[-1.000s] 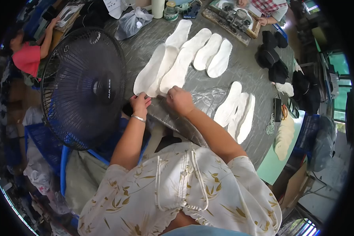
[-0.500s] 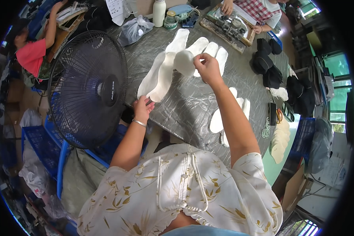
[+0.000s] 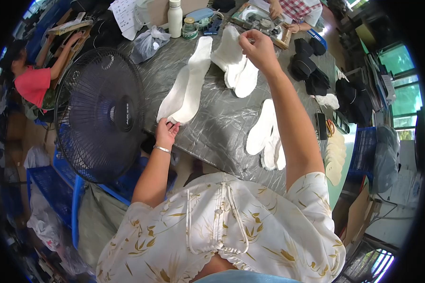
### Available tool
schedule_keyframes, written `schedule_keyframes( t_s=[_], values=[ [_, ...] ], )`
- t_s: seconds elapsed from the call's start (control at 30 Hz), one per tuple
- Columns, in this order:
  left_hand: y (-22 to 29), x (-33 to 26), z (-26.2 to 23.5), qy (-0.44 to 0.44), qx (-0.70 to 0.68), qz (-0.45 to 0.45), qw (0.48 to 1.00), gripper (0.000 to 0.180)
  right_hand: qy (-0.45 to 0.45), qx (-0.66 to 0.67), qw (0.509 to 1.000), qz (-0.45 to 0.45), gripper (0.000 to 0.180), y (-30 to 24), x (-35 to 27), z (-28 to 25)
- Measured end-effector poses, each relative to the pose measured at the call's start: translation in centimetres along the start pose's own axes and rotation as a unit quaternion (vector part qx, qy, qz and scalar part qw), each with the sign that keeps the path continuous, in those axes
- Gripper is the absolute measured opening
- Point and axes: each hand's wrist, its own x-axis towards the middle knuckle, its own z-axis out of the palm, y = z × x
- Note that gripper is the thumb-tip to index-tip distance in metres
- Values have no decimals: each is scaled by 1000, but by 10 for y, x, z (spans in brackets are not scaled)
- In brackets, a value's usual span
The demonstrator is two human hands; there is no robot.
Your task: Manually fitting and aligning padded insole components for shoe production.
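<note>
Grey worktable [image 3: 212, 127], covered in crinkled plastic sheeting, fills the middle of the head view; a black pedestal fan [image 3: 101, 113] stands at its left edge, blue crates [image 3: 52, 188] below that. On the table, several groups of white insole-shaped pieces: a long pair [image 3: 189, 85] lying lengthwise near the left edge, a stack [image 3: 267, 137] near the right forearm, a smaller overlapping group [image 3: 243, 78] farther up. Black shoe parts [image 3: 309, 66] sit piled at the far right; a white bottle [image 3: 175, 18] and a small jar [image 3: 190, 27] stand at the far end, where another person's hands work over a tray. Right hand [image 3: 259, 49] is raised above the table, thumb and fingers pinched on the upper edge of one white piece [image 3: 226, 47], which hangs bent and curled under it — clear of the table or barely so, I cannot tell. Left hand [image 3: 166, 133] rests at the near end of the long pair, fingertips curled and touching its heel end; whether it grips, I cannot tell. Judgement on handling: the lifted piece looks light, thin and floppy — soft foam or fabric, not fragile, not slippery. It droops from an edge pinch; hold at the heel or mid-length to keep it flat.
</note>
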Motion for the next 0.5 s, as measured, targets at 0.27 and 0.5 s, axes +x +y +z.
schedule_keyframes(
  t_s=[0.27, 0.5],
  values=[
    [-19, -32, 10, 40, -3, 123, 992, 61, -2, 30, 999, 17, 27, 16, -14, 25],
    [-60, -38, 40, -41, 384, 409, 827, 26, -45, -102, 994, 5, 27, 28, -19, 29]
  ],
)
